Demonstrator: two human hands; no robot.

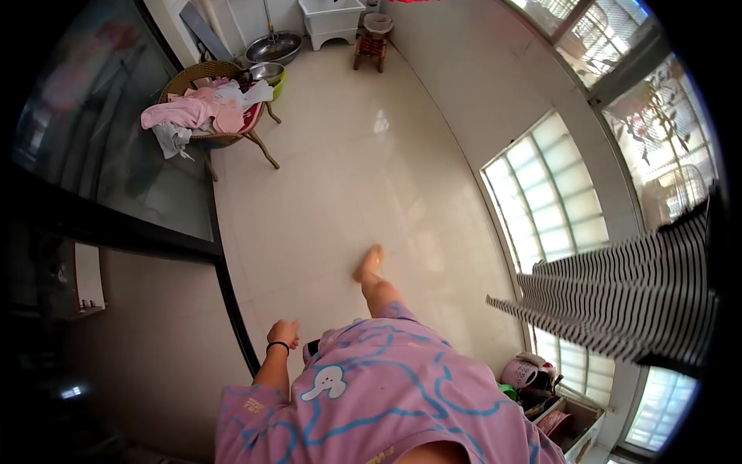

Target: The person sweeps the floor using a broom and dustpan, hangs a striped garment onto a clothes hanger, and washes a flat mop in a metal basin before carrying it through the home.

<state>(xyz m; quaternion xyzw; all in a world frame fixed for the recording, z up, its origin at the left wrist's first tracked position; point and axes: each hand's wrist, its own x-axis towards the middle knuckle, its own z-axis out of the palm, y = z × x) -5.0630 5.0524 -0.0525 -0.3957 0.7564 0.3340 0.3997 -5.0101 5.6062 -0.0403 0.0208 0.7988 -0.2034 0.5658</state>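
My left hand [284, 333] hangs low beside my body, with a dark band round the wrist. Its fingers are loosely bent, one pointing outward, and I see nothing held in them. Close to it, at the side of my purple patterned shirt [379, 379], is a small dark thing [311, 349] that I cannot make out. My right hand is out of view. One bare foot [369, 263] is stretched forward over the pale tiled floor [325, 185].
A wicker chair [259, 147] piled with clothes [193, 110] stands ahead left, by dark glass doors [147, 162]. Farther off are a metal basin [274, 49], a white washtub [332, 19] and a small stool [371, 52]. Striped cloth [626, 294] hangs at right, above a cluttered drawer unit [576, 421].
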